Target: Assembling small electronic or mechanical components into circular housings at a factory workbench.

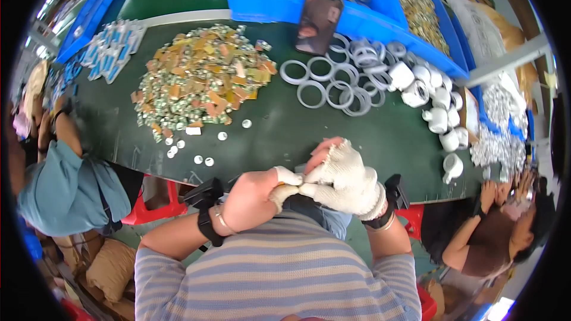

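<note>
Beyond the striped shirt (276, 267), pinching a small, mostly hidden piece (282, 183) between the fingers (290, 176) of left hand (248, 198) and gloved right hand (346, 182), apparently at a close-handling step calling next for steady pressure, with heaped parts (202, 77) ahead-left of those fingers.

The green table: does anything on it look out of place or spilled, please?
Slightly, yes. Several small round pieces lie scattered in front of the pile of small parts, as if strayed from it. A phone appears propped against the blue bin, an odd item among the work parts.
</note>
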Available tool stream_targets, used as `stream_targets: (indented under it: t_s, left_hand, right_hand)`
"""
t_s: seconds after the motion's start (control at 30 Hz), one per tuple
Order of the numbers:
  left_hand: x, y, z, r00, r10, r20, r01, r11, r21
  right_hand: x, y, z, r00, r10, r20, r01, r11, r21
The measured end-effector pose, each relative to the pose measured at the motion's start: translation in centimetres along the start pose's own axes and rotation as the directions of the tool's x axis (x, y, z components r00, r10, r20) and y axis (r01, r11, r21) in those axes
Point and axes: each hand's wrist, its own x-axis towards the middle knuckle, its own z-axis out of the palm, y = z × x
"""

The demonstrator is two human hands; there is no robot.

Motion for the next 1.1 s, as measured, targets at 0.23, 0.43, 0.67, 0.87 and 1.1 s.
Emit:
stream_targets:
  t_s: [0.23, 0.43, 0.67, 0.87, 1.1]
  left_hand:
    - [0.1, 0.2, -3.1, 0.995, -0.098, 0.031, 0.102, 0.981, -0.163]
    - [-2.3, 2.7, -16.4, 0.768, -0.176, -0.616, 0.091, 0.982, -0.167]
    - [-1.4, -5.6, -28.4, 0.593, -0.114, -0.797, 0.447, 0.870, 0.209]
    - [-3.8, -14.5, -26.3, 0.881, -0.146, -0.451, 0.440, 0.603, 0.665]
    - [-3.6, -16.5, -23.9, 0.938, -0.095, -0.334, 0.328, 0.558, 0.762]
  right_hand:
    - [0.0, -2.1, 0.7, 0.987, 0.118, -0.110, -0.135, 0.976, -0.169]
    - [-3.5, -2.2, 1.2, 0.862, 0.409, -0.300, -0.344, 0.906, 0.248]
    - [-4.5, -2.1, 2.2, 0.804, 0.484, -0.347, -0.371, 0.863, 0.343]
    - [-7.3, -1.8, 3.3, 0.781, 0.516, -0.351, -0.443, 0.855, 0.271]
    - [-7.5, -2.1, 4.2, 0.745, 0.535, -0.399, -0.500, 0.843, 0.198]
